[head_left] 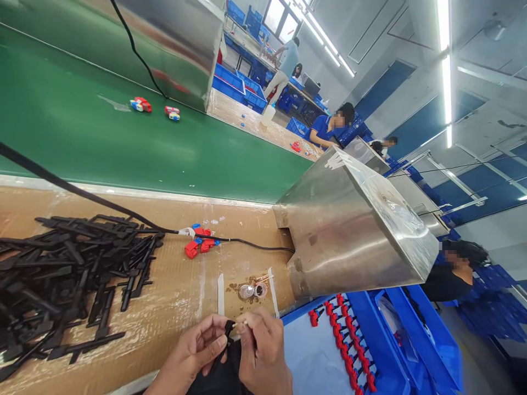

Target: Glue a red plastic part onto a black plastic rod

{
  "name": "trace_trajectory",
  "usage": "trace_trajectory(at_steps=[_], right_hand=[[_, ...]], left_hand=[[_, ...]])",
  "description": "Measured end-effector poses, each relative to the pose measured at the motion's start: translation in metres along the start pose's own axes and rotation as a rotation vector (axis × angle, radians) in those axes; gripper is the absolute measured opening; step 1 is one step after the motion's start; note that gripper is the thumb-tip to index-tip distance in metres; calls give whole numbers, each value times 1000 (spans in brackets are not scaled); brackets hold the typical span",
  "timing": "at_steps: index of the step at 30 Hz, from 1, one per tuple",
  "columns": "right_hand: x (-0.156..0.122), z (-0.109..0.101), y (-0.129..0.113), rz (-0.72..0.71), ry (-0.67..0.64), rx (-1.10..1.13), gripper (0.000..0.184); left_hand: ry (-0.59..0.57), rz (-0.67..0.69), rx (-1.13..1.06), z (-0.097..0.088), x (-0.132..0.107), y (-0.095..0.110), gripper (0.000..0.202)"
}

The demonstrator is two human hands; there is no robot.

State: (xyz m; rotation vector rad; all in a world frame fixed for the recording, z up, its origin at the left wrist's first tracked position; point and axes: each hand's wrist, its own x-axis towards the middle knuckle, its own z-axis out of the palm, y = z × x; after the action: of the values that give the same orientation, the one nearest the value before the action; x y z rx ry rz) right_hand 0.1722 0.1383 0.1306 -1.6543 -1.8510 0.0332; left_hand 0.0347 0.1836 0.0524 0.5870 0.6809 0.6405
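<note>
At the bottom middle, my left hand [201,351] is closed around a black plastic part [229,328] with a long thin shaft. My right hand [263,351] pinches a thin pale stick, mostly hidden by the fingers. The stick's tip meets or nearly meets the upper end of the black part. Just beyond both hands stand two small clear cups [247,291], one with dark contents, amid wet spots on the cardboard. To the left lies a large heap of similar black parts [74,274].
A black cable [255,244] crosses the cardboard bench past red and blue pieces [201,241]. A metal housing [349,230] stands at right, above a blue bin [395,356] with rows of red-and-black assemblies [348,351]. Beyond runs a green conveyor belt [197,153]. Several people work farther back.
</note>
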Motion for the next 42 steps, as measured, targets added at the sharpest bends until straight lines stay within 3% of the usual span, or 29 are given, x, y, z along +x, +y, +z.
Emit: trace_trajectory(at_steps=[8,18,23,26,31,36,42], right_hand=[[-9,4,3,279,51,333,29],[-11,20,8,704,379,1181,34],[-5,23,8,919,465,1365,39],[-5,25,7,932,457,1379,39],[-6,20,4,775,452,1277,28],[-13,10,0,556,447,985,26],[-30,6,-9,454,406,513,25]], left_hand=[[28,-126,-216,5,-6,9,59],[25,-171,-301,11,-12,14,56],[6,-185,-361,22,-17,28,52],[-1,-202,-359,25,-18,31,52],[-49,-234,-374,25,-18,34,53],[-75,-235,-376,23,-18,33,55],[-172,-257,-375,19,-15,28,46]])
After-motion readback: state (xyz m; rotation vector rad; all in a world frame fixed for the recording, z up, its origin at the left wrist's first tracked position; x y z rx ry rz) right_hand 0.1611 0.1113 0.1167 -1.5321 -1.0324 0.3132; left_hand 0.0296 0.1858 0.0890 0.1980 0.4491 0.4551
